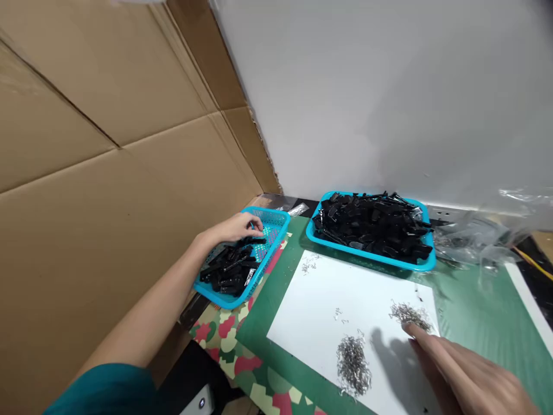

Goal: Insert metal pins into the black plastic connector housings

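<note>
Right hand [475,372]: fingers bent, tips at pile [408,314] of thin, silvery, bent wires on white sheet's [319,300] right side; grip hidden. Left hand [239,226], left of sheet: fingers loosely curled, hold unclear, above shiny black parts [233,268] in blue basket [270,252]. Beyond sheet: fuller basket [367,255], heaped with black parts.

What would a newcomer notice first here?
Probably the blue basket heaped with black parts, near the pale wall. Next, the white sheet in front, bearing small metal pieces, with the right hand by one pile. The left hand is at a second blue basket, farther left.
</note>
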Demonstrator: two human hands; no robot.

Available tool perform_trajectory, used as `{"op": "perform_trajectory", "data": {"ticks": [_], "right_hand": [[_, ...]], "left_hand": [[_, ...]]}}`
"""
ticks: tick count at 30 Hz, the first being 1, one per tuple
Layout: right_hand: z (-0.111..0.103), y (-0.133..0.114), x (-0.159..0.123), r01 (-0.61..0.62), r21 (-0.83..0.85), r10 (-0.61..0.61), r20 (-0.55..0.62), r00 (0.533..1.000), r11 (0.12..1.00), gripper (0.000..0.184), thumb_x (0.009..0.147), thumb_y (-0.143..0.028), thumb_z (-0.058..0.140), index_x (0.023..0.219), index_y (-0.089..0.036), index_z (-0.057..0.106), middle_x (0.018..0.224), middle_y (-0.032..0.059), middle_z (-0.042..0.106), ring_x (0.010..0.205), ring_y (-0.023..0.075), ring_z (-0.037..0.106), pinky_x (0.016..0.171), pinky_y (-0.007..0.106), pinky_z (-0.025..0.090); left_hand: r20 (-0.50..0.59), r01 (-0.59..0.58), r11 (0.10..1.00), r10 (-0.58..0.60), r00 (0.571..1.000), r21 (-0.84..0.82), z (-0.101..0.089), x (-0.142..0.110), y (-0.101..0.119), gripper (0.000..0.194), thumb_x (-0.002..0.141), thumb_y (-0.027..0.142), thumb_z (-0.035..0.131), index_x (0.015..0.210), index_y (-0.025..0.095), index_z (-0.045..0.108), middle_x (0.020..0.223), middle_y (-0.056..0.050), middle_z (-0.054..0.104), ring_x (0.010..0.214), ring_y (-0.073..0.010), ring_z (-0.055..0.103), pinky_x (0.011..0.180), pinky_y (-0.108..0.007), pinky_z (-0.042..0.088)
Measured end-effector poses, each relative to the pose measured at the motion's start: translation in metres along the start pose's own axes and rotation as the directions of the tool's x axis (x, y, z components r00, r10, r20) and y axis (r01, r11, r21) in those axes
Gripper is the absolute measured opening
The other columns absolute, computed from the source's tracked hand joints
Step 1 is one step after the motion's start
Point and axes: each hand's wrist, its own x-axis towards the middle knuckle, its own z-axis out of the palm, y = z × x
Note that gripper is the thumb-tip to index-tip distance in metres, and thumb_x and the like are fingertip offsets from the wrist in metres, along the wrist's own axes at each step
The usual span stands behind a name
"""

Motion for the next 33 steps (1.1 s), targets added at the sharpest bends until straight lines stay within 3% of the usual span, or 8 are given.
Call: {"op": "perform_trajectory", "data": {"ticks": [8, 15, 17, 19, 22, 25, 28, 33], "right_hand": [[-0.005, -0.005, 0.016, -0.088, -0.041, 0.089, 0.023, 0.996, 0.995, 0.045, 0.100, -0.008, 0.043, 0.142, -0.017, 0.056, 0.103, 0.0097, 0.082, 0.079, 0.0226, 0.081, 0.062, 0.027, 0.061], [0.003, -0.006, 0.010, -0.302, 0.057, 0.296, 0.092, 0.951, 0.952, 0.035, 0.103, -0.011, 0.042, 0.132, -0.021, 0.059, 0.108, 0.0085, 0.079, 0.082, 0.0207, 0.079, 0.063, 0.027, 0.057], [0.004, -0.011, 0.018, -0.374, 0.131, 0.354, 0.152, 0.923, 0.918, 0.033, 0.106, -0.013, 0.039, 0.130, -0.023, 0.059, 0.109, 0.0081, 0.076, 0.085, 0.0197, 0.077, 0.066, 0.028, 0.057], [0.005, -0.019, 0.029, -0.468, 0.209, 0.419, 0.239, 0.876, 0.859, 0.028, 0.108, -0.018, 0.037, 0.123, -0.023, 0.060, 0.105, 0.0072, 0.074, 0.086, 0.0190, 0.074, 0.069, 0.029, 0.057], [0.010, -0.030, 0.043, -0.612, 0.234, 0.527, 0.338, 0.780, 0.756, 0.025, 0.110, -0.028, 0.041, 0.106, -0.023, 0.065, 0.097, 0.0054, 0.070, 0.085, 0.0200, 0.070, 0.073, 0.032, 0.055], [0.018, -0.037, 0.047, -0.681, 0.232, 0.579, 0.380, 0.721, 0.695, 0.016, 0.105, -0.031, 0.054, 0.102, -0.023, 0.068, 0.099, 0.0055, 0.070, 0.090, 0.0221, 0.069, 0.077, 0.035, 0.053], [0.025, -0.038, 0.043, -0.685, 0.214, 0.587, 0.378, 0.716, 0.697, 0.011, 0.100, -0.028, 0.061, 0.100, -0.023, 0.071, 0.097, 0.0063, 0.069, 0.091, 0.0242, 0.068, 0.077, 0.035, 0.052], [0.032, -0.034, 0.041, -0.658, 0.214, 0.560, 0.378, 0.737, 0.722, 0.017, 0.098, -0.017, 0.057, 0.096, -0.021, 0.073, 0.090, 0.0061, 0.067, 0.081, 0.0219, 0.066, 0.068, 0.031, 0.048]], "left_hand": [[-0.049, -0.091, 0.996, 0.090, 0.995, -0.019, 0.034, -0.013, -0.017, 0.035, 0.080, 0.056, 0.071, 0.088, 0.022, 0.075, 0.096, -0.007, 0.076, 0.087, -0.0241, 0.067, 0.080, -0.030, 0.049], [-0.278, -0.138, 0.990, 0.141, 0.950, 0.029, 0.021, -0.012, -0.002, 0.033, 0.091, 0.052, 0.059, 0.099, 0.022, 0.070, 0.108, -0.009, 0.072, 0.106, -0.0277, 0.062, 0.100, -0.039, 0.046], [-0.494, -0.217, 0.974, 0.220, 0.841, 0.063, 0.018, -0.019, 0.024, 0.026, 0.095, 0.044, 0.058, 0.103, 0.022, 0.069, 0.107, -0.006, 0.073, 0.103, -0.0247, 0.064, 0.101, -0.040, 0.048], [-0.770, -0.377, 0.926, 0.259, 0.583, 0.026, 0.023, -0.028, 0.062, 0.018, 0.095, 0.036, 0.066, 0.104, 0.021, 0.069, 0.102, -0.004, 0.073, 0.095, -0.0214, 0.067, 0.093, -0.038, 0.052], [-0.797, -0.682, 0.719, 0.331, 0.506, -0.134, 0.050, -0.043, 0.123, 0.015, 0.096, 0.024, 0.069, 0.109, 0.019, 0.066, 0.098, -0.005, 0.071, 0.093, -0.0209, 0.069, 0.090, -0.039, 0.056], [-0.619, -0.730, 0.536, 0.416, 0.666, -0.424, 0.095, -0.051, 0.171, 0.017, 0.103, 0.031, 0.060, 0.117, 0.021, 0.063, 0.093, -0.005, 0.069, 0.082, -0.0181, 0.068, 0.072, -0.033, 0.057], [-0.326, -0.476, 0.541, 0.354, 0.877, -0.693, 0.141, -0.046, 0.200, 0.021, 0.103, 0.038, 0.059, 0.115, 0.022, 0.062, 0.085, -0.003, 0.066, 0.079, -0.0172, 0.064, 0.072, -0.031, 0.053], [-0.183, -0.307, 0.447, 0.300, 0.936, -0.840, 0.180, -0.022, 0.217, 0.035, 0.104, 0.045, 0.054, 0.129, 0.020, 0.054, 0.072, 0.002, 0.057, 0.066, -0.0142, 0.050, 0.063, -0.028, 0.039]]}}
